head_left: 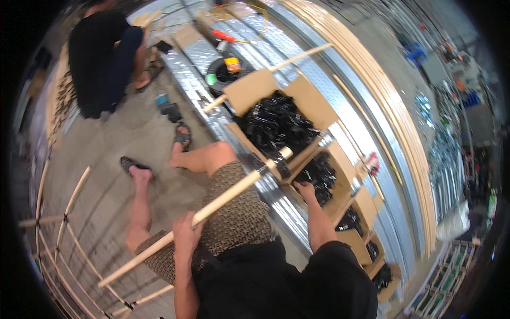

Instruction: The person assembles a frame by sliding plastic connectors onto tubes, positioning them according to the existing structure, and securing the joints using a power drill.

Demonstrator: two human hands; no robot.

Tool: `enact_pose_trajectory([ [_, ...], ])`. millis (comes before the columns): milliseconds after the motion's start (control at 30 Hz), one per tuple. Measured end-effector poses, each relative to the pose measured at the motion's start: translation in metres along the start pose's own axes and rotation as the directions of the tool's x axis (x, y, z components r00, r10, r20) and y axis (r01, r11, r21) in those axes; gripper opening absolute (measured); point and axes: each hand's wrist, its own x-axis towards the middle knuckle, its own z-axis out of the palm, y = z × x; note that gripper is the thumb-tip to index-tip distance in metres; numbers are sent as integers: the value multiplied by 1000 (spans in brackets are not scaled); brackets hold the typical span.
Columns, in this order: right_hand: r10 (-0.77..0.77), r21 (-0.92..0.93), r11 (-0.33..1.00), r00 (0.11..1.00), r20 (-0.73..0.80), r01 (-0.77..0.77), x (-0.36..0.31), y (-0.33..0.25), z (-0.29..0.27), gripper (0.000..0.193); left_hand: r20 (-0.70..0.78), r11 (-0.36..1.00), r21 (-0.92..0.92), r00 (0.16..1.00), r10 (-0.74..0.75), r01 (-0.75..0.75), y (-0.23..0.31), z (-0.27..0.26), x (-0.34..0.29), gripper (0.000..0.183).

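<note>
Left hand (186,235) clasps a wooden pole (223,200) left of the cardboard box (342,160); right hand (305,192) at the box's edge, grip unclear.

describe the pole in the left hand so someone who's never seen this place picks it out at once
Start at the open boxes and look left and down to the patterned shorts. The pale pole slants across them, with a black band near its upper end. Unlike the sticks at lower left, it is gripped in the left hand.
</note>
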Motion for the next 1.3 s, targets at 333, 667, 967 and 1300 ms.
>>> enact_pose_trajectory([
  [333, 203, 616, 766, 978, 38, -183, -22, -5, -39, 27, -3, 906, -422, 1000, -23, 20, 5, -24, 6, 44],
  [667, -330, 815, 410, 900, -286, 409, -148, -194, -204, 27, 11, 676, -737, 1000, -4, 10, -16, -12, 5, 40],
  [967, -814, 774, 574, 291, 503, 267, -246, -376, -23, 26, -215, 222, -955, 976, -47, -199, -41, -6, 0, 64],
  [1300, -774, 699, 619, 123, 621, 359, -275, -368, 37, 48, -199, 177, -974, 918, -342, -145, -57, 17, -16, 41],
])
